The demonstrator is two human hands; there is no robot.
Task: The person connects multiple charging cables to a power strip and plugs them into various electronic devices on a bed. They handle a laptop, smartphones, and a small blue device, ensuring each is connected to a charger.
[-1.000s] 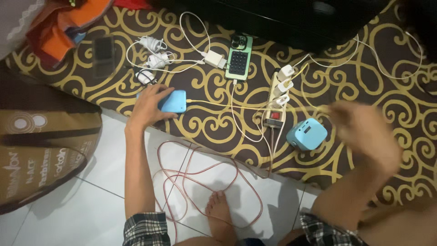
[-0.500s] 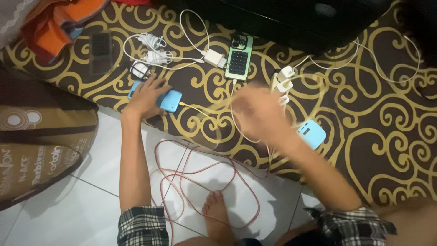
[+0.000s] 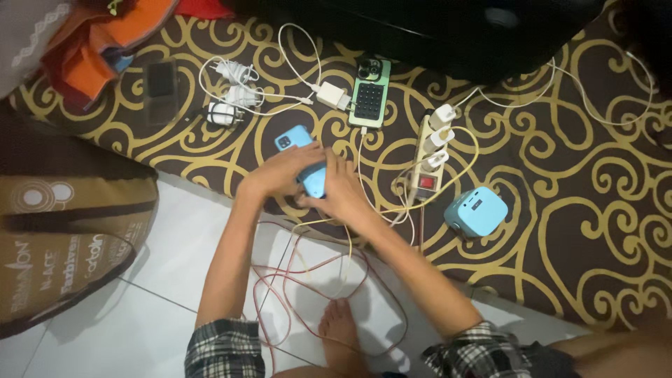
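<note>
The blue phone (image 3: 302, 159) lay tilted over the brown-and-gold patterned mat (image 3: 560, 210), near its edge by the tiled floor (image 3: 175, 259). The left hand (image 3: 280, 171) clasped it from the left and the right hand (image 3: 341, 189) closed its grip on the lower end. A yellow cable (image 3: 392, 208) trailed from there toward the power strip (image 3: 428, 157), with a light-blue box (image 3: 476, 211) just beyond.

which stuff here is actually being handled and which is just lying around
In hand:
left hand
right hand
light blue phone
yellow cable

Lying about:
green-cased phone
white power strip
light blue cube gadget
pink cable
</note>
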